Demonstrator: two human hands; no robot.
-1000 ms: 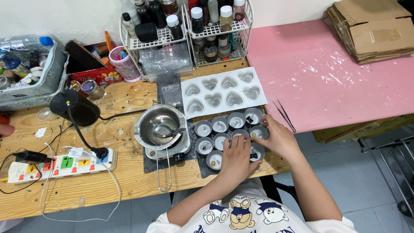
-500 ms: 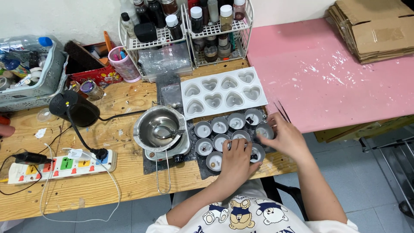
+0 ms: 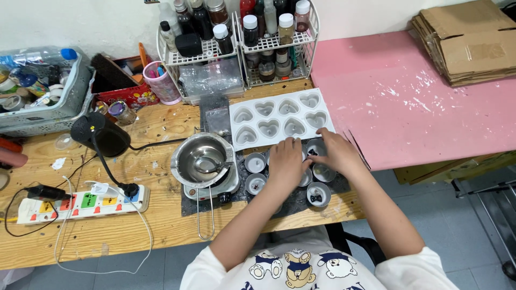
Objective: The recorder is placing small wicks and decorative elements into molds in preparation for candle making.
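Left hand: the left hand [image 3: 286, 161] lies palm down over the middle of a cluster of small round metal cups [image 3: 256, 162], fingers together and pointing to the far side. It covers several cups; whether it grips one I cannot tell.
Right hand: the right hand [image 3: 334, 151] rests just right of the left one, over the far right cups, fingers curled loosely down. What the fingertips pinch, if anything, is hidden.
Cups: they sit close together on a dark mat [image 3: 293, 201] at the near edge of the wooden worktop [image 3: 107, 225]. Two stand uncovered to the left of the left hand, and one with a dark bit inside [image 3: 318, 195] stands near and to the right, just clear of both hands.
Heart mould: a white tray of heart-shaped hollows [image 3: 279, 118] lies just beyond the cups, its near edge touching the fingertips of both hands.
Pot: a shiny steel melting pot [image 3: 203, 159] with a long wire handle sits on a small white heater [image 3: 215, 189], just left of the cups.
Left side: a black lamp head [image 3: 101, 133] and a white power strip [image 3: 80, 204] with coloured switches lie well apart from the hands.
Far side: white wire racks of bottles [image 3: 239, 43] stand against the wall.
Right side: a pink board [image 3: 419, 96] carries a stack of flattened cardboard [image 3: 473, 37].
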